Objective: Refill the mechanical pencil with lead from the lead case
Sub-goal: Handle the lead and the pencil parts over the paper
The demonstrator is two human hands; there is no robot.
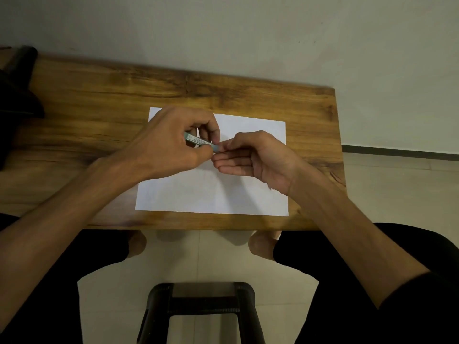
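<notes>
A slim green lead case with a printed label is pinched in my left hand, tilted down to the right above the white paper. My right hand lies palm up beside it, thumb and forefinger touching the case's lower end; the other fingers are spread open. No mechanical pencil shows in the head view; my hands hide part of the paper. No loose lead is visible.
The paper lies on a wooden table against a pale wall. A dark object sits at the table's far left edge. Below are my knees in black trousers and a black stool on the tiled floor.
</notes>
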